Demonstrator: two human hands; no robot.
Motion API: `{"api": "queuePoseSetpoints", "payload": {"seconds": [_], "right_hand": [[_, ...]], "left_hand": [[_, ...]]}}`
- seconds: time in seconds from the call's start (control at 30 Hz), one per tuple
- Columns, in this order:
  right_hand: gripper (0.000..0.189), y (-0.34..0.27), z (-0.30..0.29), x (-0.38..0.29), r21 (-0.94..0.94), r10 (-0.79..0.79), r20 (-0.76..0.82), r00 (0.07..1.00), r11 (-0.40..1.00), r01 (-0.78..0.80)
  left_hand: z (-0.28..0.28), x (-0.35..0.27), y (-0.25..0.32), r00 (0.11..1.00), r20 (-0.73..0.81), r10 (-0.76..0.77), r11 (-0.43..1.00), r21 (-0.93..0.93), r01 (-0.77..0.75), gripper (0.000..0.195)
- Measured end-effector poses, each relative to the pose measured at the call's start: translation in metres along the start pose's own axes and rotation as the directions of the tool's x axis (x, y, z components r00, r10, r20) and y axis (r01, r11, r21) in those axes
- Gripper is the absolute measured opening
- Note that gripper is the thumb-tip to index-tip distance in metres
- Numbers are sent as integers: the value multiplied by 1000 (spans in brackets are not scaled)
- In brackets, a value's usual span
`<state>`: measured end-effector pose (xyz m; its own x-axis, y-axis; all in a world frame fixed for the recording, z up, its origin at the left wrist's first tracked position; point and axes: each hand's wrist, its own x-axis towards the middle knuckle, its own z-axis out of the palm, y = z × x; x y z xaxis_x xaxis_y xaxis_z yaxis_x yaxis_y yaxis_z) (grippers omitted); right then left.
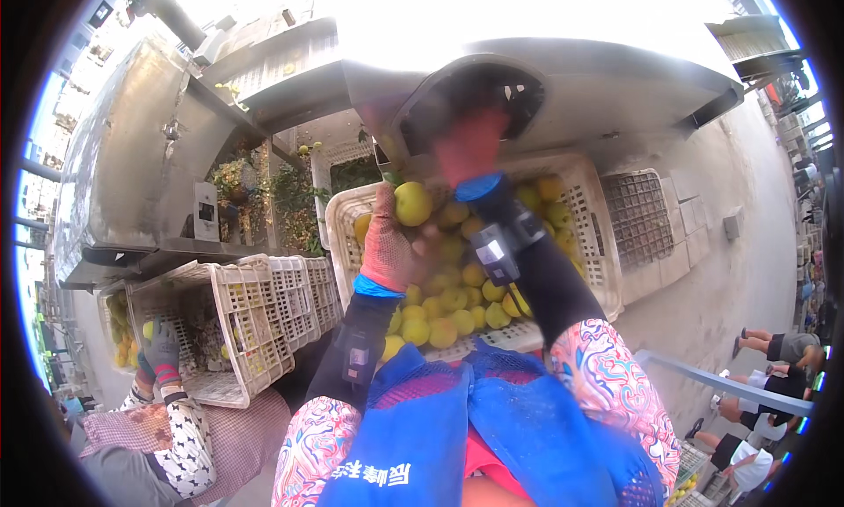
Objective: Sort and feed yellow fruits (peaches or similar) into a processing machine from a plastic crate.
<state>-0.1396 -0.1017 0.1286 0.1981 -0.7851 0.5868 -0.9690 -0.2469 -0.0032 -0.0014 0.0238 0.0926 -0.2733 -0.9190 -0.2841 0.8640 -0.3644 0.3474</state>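
Note:
My left hand (389, 246), in a pink-orange knit glove with a blue cuff, grips a round yellow-green fruit (413, 204). A green leaf (393, 177) shows just above that fruit. Below both hands sits a white plastic crate (343, 240) holding many yellow and green fruits (443, 333). My right hand (471, 141), gloved alike, is reaching up at the round opening (527, 101) of a metal housing. Motion blurs its fingers, so I cannot tell whether it holds anything.
On the left, a co-worker's grey-gloved hand (161, 352) holds a fruit over a tilted white crate (244, 335); more crates (290, 296) adjoin it. A dark-grid crate (638, 217) stands at right. A metal rail (725, 380) crosses the lower right, near several people (752, 461).

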Motion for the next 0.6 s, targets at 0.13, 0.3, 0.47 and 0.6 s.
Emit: {"api": "queuePoseSetpoints", "payload": {"seconds": [0.13, 0.3, 0.47, 0.6], "right_hand": [[55, 4, -36, 2, 758, 103, 96, 990, 637, -140], [81, -2, -71, -59, 787, -168, 534, 829, 455, -416], [83, 5, -82, -58, 673, -277, 25, 961, 715, 189], [85, -4, -93, -64, 701, -17, 102, 995, 710, -60]], "left_hand": [[-4, 3, 11, 971, 226, -76, 985, -134, 108, 66], [34, -5, 2, 988, 144, -55, 997, 69, 45, 67], [46, -11, -7, 987, 149, 53, 998, -22, -51, 42], [31, -1, -9, 915, 329, 235, 874, 340, -347, 42]]}}
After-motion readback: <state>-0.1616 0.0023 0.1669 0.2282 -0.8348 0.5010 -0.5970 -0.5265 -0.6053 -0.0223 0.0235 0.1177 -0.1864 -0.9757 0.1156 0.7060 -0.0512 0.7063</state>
